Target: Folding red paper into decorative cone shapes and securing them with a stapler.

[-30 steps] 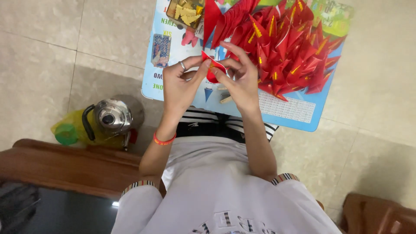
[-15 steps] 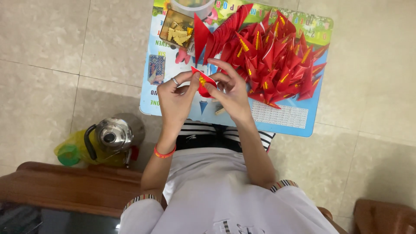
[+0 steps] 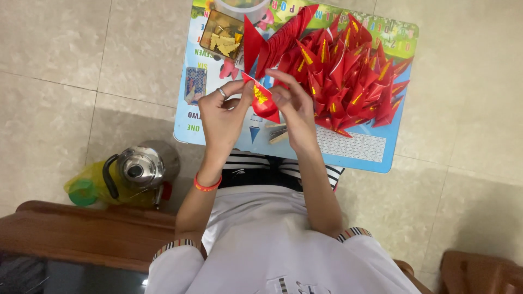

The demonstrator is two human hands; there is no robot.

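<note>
Here both hands — left hand (image 3: 222,117), right hand (image 3: 294,111) — pinch one red folded paper (image 3: 263,102) at frame centre, steadying its crease, beside the red pile (image 3: 348,71).

You're holding one red paper (image 3: 263,101) between both hands — a small folded piece with a gold mark near its middle, its pointed tip aimed down and to the right. It sits tilted, pinched at its left edge and its right edge. It hangs just above the near left part of the table, just left of the pile of red folds.
</note>
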